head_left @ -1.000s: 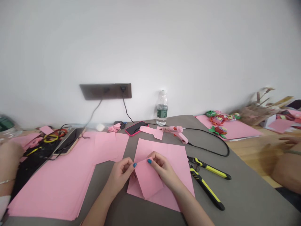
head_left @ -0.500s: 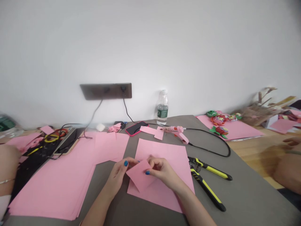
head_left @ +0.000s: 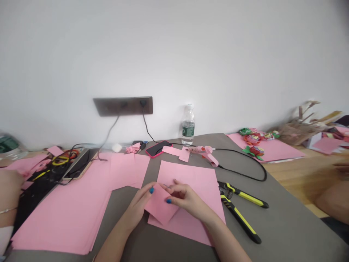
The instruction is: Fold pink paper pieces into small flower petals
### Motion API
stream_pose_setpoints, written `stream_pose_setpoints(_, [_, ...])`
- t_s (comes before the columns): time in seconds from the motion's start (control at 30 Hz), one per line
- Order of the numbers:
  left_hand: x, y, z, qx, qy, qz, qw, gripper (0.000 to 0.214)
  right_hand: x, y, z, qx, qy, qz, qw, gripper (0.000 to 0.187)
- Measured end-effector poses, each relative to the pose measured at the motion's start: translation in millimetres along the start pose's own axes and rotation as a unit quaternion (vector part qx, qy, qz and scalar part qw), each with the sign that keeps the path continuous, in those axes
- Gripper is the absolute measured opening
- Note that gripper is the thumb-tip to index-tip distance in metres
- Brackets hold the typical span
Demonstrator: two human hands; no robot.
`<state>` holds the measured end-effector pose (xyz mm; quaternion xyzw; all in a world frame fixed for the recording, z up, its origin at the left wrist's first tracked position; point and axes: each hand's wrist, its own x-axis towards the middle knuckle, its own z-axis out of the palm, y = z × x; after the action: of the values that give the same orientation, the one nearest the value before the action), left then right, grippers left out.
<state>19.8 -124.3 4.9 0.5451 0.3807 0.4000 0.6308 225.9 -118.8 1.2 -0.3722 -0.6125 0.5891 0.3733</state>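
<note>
A folded piece of pink paper (head_left: pixel 160 206) is being held at lower centre of the frame, over a larger pink sheet (head_left: pixel 200 182). It is being pinched by the nearly closed fingers of the left hand (head_left: pixel 136 207) and the right hand (head_left: pixel 185 198), and neither hand is spread open. Because the paper appears to be gripped only at its edges, it could slip and the fold could shift if the pinch is loosened. Uneven pressure could also crease it off line. Yellow-and-black handled cutters (head_left: pixel 240 214) are lying just right of the sheet, near the right forearm (head_left: pixel 226 236), and could be knocked by it. The black cord (head_left: pixel 245 173) of the pink glue gun (head_left: pixel 203 150) is being left looped nearby, where it could be snagged.
</note>
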Motion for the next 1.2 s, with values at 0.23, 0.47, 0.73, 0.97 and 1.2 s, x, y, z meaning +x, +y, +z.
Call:
stream_pose_setpoints(0.23, [8,-14,-3.6,-0.088,0.174,0.028,0.98,0.047,5,27,9,-0.08,0.183,-0.095,0.975,0.024])
stream_pose_setpoints(0.47, [9,-10,-3.0,-0.089,0.194,0.05,0.976,0.048,5,29,11,-0.143,0.15,-0.171,0.963,0.038])
stream_pose_setpoints(0.73, [8,-12,-4.7,-0.077,0.179,0.056,0.979,0.043,4,24,12,-0.141,0.147,-0.168,0.965,0.028])
stream_pose_setpoints(0.97, [7,-14,-5.0,-0.086,0.108,0.042,0.99,0.041,1,18,15,-0.143,0.138,-0.132,0.971,0.008])
stream_pose_setpoints(1.2, [2,-8,-2.2,-0.089,0.035,0.016,0.995,0.052,0,21,8,-0.071,0.158,-0.126,0.977,0.029])
